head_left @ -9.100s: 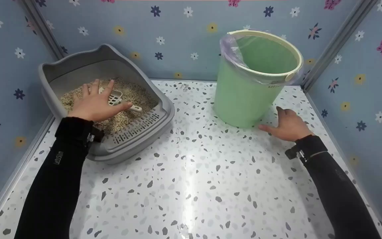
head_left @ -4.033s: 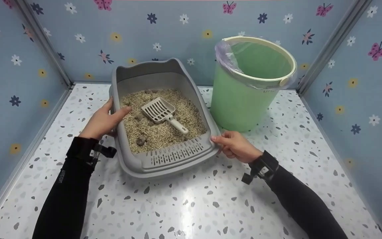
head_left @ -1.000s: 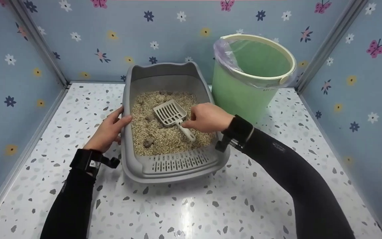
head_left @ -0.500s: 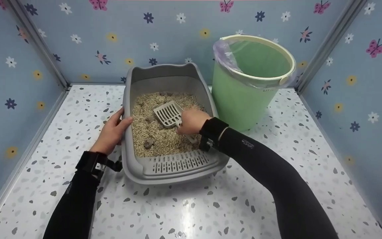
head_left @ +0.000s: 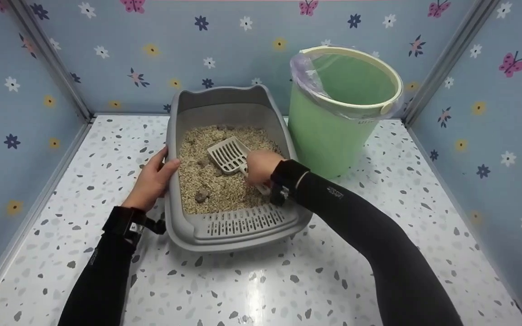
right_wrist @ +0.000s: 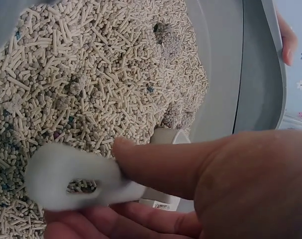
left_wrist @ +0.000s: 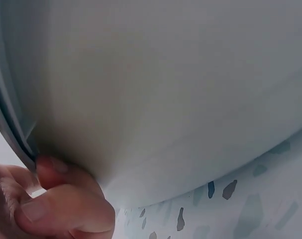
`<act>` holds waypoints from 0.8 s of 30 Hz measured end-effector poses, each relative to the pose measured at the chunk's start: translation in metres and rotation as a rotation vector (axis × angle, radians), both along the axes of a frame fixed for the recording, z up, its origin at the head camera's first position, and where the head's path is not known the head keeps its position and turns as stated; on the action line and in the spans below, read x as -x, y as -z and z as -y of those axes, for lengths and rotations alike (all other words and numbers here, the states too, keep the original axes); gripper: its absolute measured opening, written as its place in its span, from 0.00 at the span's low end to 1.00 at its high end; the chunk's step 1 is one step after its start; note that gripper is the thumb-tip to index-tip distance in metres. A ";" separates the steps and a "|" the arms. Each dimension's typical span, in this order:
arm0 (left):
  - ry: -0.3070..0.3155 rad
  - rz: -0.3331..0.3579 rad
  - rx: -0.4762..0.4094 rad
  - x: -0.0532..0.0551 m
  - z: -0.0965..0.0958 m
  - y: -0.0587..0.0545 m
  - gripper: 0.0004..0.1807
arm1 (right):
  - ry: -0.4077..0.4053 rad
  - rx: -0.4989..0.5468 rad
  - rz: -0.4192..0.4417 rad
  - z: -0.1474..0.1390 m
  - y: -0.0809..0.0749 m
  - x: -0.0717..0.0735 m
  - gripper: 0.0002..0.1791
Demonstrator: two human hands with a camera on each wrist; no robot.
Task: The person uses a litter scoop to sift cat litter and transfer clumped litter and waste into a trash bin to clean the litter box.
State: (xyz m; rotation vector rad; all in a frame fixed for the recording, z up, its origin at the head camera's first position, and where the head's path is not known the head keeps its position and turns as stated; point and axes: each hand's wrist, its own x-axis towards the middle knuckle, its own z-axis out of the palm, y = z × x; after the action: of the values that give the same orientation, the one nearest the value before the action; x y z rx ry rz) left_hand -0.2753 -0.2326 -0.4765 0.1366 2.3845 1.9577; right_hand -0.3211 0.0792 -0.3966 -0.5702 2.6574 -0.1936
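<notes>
A grey litter box (head_left: 175,217) holds pale pellet litter (head_left: 224,190) with several darker clumps, one clump (head_left: 202,195) near its front left. My left hand (head_left: 151,181) grips the box's left rim, thumb over the edge; the left wrist view shows curled fingers (left_wrist: 71,204) under the rim. A beige slotted litter scoop (head_left: 227,155) lies on the litter, blade toward the back. My right hand (head_left: 262,166) holds its handle, which the hand partly hides. In the right wrist view the thumb lies on top of the scoop handle (right_wrist: 56,174) and fingers curl below.
A green bin (head_left: 329,140) with a thin purple liner bag (head_left: 304,72) stands close behind the box's right side. Flower-patterned walls (head_left: 238,40) close off the back and both sides. The speckled white table (head_left: 215,285) extends toward me.
Earlier the litter box stood at the left; it has moved right to the middle, turned straighter. My right hand left the box's front corner, reached in and took hold of the scoop's handle.
</notes>
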 end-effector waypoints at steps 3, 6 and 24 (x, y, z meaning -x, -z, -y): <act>-0.002 -0.002 -0.008 -0.001 -0.001 0.000 0.46 | 0.007 0.010 0.022 -0.001 0.002 0.002 0.23; 0.001 -0.006 0.000 -0.001 -0.002 0.000 0.45 | 0.016 0.024 0.048 -0.002 0.003 0.007 0.24; 0.004 -0.028 -0.020 0.000 -0.004 0.001 0.44 | 0.055 0.017 -0.153 -0.016 -0.030 0.005 0.24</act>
State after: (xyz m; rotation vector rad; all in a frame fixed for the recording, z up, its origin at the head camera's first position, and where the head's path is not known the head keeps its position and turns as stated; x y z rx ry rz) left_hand -0.2754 -0.2288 -0.4771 0.1705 2.3798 1.9916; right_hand -0.3261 0.0948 -0.3662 -0.5373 2.8244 -0.1962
